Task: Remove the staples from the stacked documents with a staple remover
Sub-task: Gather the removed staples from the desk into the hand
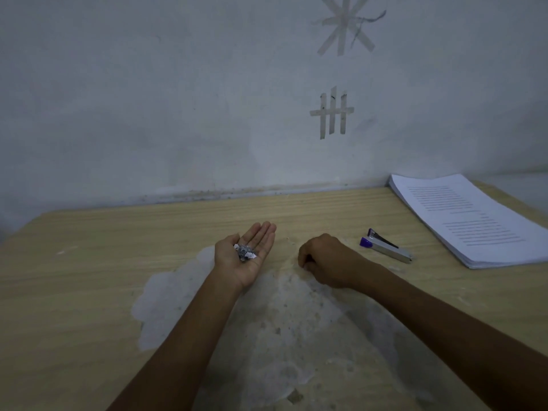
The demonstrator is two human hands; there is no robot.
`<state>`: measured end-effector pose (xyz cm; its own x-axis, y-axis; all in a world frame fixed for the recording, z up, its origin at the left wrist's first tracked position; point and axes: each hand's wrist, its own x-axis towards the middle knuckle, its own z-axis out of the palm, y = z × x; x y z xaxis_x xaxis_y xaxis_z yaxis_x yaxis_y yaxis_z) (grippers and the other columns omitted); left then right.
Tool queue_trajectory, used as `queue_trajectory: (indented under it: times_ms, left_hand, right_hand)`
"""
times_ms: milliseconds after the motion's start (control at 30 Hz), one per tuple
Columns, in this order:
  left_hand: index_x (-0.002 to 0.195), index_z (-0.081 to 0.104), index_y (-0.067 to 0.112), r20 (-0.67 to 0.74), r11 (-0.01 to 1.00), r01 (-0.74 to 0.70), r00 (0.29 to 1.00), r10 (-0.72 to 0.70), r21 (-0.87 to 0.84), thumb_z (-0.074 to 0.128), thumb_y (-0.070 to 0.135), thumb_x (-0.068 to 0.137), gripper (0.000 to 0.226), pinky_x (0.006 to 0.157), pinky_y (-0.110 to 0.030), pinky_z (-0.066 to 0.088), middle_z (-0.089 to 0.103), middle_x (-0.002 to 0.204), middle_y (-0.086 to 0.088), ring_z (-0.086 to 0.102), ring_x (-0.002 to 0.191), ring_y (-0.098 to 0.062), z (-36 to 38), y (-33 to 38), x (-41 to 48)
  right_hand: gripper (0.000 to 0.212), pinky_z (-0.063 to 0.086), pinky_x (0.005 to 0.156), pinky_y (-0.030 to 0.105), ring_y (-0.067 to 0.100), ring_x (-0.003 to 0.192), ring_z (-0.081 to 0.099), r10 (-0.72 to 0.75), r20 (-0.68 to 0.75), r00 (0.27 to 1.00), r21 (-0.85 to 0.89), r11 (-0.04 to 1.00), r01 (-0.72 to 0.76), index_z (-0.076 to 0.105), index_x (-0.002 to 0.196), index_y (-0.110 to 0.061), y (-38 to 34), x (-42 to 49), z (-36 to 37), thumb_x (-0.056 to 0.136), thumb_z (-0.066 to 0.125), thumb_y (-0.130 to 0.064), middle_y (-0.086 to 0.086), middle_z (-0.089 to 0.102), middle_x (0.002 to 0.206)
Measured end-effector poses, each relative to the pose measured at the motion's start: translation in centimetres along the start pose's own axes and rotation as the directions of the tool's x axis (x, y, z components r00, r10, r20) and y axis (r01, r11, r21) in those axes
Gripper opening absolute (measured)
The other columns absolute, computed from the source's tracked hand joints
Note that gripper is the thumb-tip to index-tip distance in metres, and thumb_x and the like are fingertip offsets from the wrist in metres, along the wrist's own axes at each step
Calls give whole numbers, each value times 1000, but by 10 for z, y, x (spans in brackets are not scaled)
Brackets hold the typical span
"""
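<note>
**Pulled staples gathered in an open palm**

Across the worn wooden table (89, 277), whose veneer is patchy at the centre, the stacked documents (471, 221) lie squared at the far right, seemingly set aside. Nearer, the metal staple remover (385, 247) with purple tips rests untouched. The right hand (323, 261) is clenched knuckles-up; whether it holds anything cannot be told. The left hand (246, 255) lies flat and open, palm up, cupping bent staples (245, 252) and paper scraps, likely for disposal.
</note>
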<state>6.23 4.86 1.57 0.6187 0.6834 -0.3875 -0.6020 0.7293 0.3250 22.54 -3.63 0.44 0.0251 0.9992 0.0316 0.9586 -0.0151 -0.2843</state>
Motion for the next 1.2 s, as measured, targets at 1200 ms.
queue_trajectory:
  times_ms: [1200]
  left_hand:
    - [87, 58, -6, -30, 998, -40, 999, 41, 47, 26, 23, 103, 45, 81, -37, 52, 67, 75, -19, 61, 74, -28, 13, -27, -16]
  right_hand:
    - [8, 51, 68, 13, 7, 73, 64, 303, -427, 852, 678, 731, 79, 72, 86, -8, -69, 14, -21, 79, 70, -3, 2, 71, 84]
